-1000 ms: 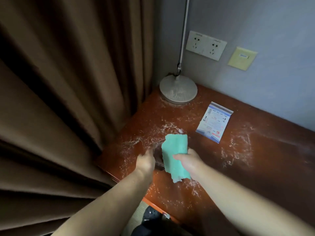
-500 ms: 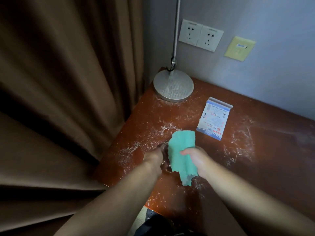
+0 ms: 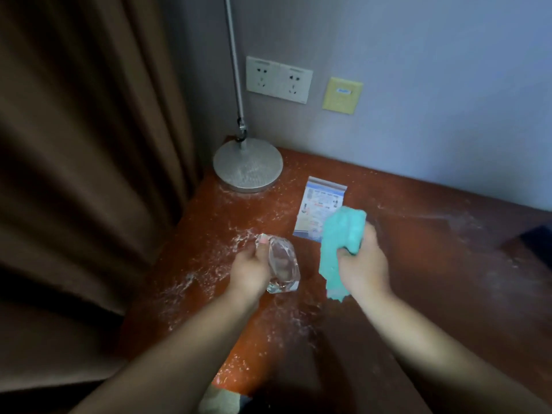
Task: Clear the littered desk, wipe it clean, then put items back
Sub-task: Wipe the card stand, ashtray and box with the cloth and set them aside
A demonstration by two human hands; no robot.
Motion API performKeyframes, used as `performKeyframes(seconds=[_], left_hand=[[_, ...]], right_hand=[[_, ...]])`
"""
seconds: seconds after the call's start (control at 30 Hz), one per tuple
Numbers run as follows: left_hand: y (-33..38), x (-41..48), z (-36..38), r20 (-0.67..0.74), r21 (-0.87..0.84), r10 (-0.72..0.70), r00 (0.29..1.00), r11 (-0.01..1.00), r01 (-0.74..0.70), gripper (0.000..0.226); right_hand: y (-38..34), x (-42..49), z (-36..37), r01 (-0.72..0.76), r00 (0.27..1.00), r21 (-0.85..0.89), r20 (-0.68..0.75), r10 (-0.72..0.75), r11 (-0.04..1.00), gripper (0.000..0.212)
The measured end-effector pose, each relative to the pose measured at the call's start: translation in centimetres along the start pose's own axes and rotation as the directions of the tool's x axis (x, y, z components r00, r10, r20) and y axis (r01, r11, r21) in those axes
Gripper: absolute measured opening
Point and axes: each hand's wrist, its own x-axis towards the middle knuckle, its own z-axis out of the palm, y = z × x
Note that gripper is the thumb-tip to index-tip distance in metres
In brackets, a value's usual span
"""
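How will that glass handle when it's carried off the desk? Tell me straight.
The glass, gripped tilted by the left hand, looks clear and rigid, so probably breakable if dropped. Its thick base suggests some weight for its size. Smooth walls, with white powder over the desk, may make it slippery.

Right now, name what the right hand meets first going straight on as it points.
Likely the packet lying just beyond the right hand and its cloth; height above the desk is unclear, so it might pass over.
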Motion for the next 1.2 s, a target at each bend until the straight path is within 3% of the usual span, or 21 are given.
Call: performKeyframes(seconds=[0.07, 0.17, 0.27, 0.33, 0.43, 0.53, 0.6, 0.67, 0.77, 0.83, 0.87, 0.93, 0.97, 1.03, 1.1, 1.13, 1.17, 1.2], left_hand=[[1.7, -1.3, 2.0, 0.053, 0.004, 0.081, 0.995, 0.997, -0.082, 0.039], [3.7, -3.5, 4.8, 0.181, -0.061, 0.171, 0.968, 0.985, -0.163, 0.015], [5.6, -5.6, 6.8, 0.256, -0.172, 0.197, 0.946, 0.973, -0.156, 0.024], [6.8, -6.8, 7.9, 0.284, -0.202, 0.254, 0.925, 0.958, -0.201, 0.035], [8.8, -8.9, 9.0, 0.294, -0.275, 0.34, 0.893, 0.925, -0.261, 0.043], [10.3, -10.2, 10.2, 0.352, -0.295, 0.346, 0.87, 0.923, -0.248, 0.045], [11.0, -10.6, 10.7, 0.366, -0.291, 0.336, 0.868, 0.927, -0.236, 0.047], [11.1, -10.7, 11.1, 0.344, -0.283, 0.322, 0.882, 0.931, -0.23, 0.047], [10.4, -11.0, 11.9, 0.318, -0.268, 0.285, 0.904, 0.942, -0.203, 0.046], [10.1, -11.7, 12.8, 0.338, -0.248, 0.302, 0.891, 0.942, -0.225, 0.042], [10.2, -12.2, 13.3, 0.348, -0.245, 0.32, 0.881, 0.938, -0.244, 0.036], [10.6, -13.2, 13.8, 0.34, -0.239, 0.376, 0.862, 0.921, -0.307, 0.023], [10.7, -13.4, 13.8, 0.321, -0.237, 0.408, 0.855, 0.908, -0.344, 0.025], [11.0, -13.5, 13.3, 0.292, -0.229, 0.483, 0.826, 0.874, -0.43, 0.036], [11.6, -13.6, 12.9, 0.255, -0.251, 0.547, 0.798, 0.834, -0.492, 0.045], [12.0, -13.7, 12.7, 0.246, -0.28, 0.546, 0.801, 0.831, -0.48, 0.05], [12.5, -14.0, 12.7, 0.241, -0.313, 0.529, 0.813, 0.836, -0.451, 0.052], [13.0, -14.1, 12.8, 0.228, -0.338, 0.515, 0.826, 0.838, -0.429, 0.049]], right_hand=[[-1.1, -1.3, -1.6, 0.229, 0.973, -0.069, 0.019, -0.229, 0.971, 0.045], [-1.0, -3.8, -2.0, 0.476, 0.877, -0.133, 0.141, -0.459, 0.869, 0.063], [-0.1, -2.3, -3.7, 0.565, 0.806, -0.125, -0.127, -0.578, 0.815, 0.049], [0.0, -0.1, -5.9, 0.503, 0.839, -0.07, -0.2, -0.506, 0.862, 0.045], [1.1, 3.6, -8.7, 0.258, 0.966, 0.175, -0.064, -0.251, 0.95, 0.035], [5.3, 6.0, -9.8, -0.029, 0.995, 0.234, 0.095, 0.007, 0.972, 0.026], [7.9, 6.3, -10.5, -0.211, 0.978, 0.342, 0.069, 0.199, 0.916, 0.031], [8.2, 6.2, -12.8, -0.162, 0.973, 0.377, -0.093, 0.212, 0.912, 0.039], [4.3, 5.0, -16.9, 0.221, 0.941, 0.294, -0.313, -0.125, 0.93, 0.028], [0.8, 2.2, -18.1, 0.553, 0.803, 0.157, -0.364, -0.473, 0.818, 0.033], [-0.2, 0.9, -17.7, 0.661, 0.721, 0.031, -0.304, -0.623, 0.749, 0.037], [-0.3, -0.4, -16.0, 0.751, 0.603, -0.179, -0.208, -0.77, 0.636, 0.039], [-0.2, -0.2, -15.6, 0.739, 0.619, -0.18, -0.199, -0.76, 0.649, 0.039], [0.0, 1.5, -16.0, 0.624, 0.752, -0.056, -0.231, -0.618, 0.78, 0.035], [0.3, 3.0, -16.7, 0.401, 0.91, 0.099, -0.158, -0.384, 0.911, 0.027], [0.3, 3.4, -17.1, 0.245, 0.969, 0.29, -0.091, -0.229, 0.925, 0.029], [0.3, 3.4, -17.3, 0.043, 0.996, 0.521, 0.043, -0.077, 0.853, 0.032], [-0.1, 3.0, -17.3, -0.166, 0.975, 0.696, 0.223, 0.009, 0.699, 0.033]])
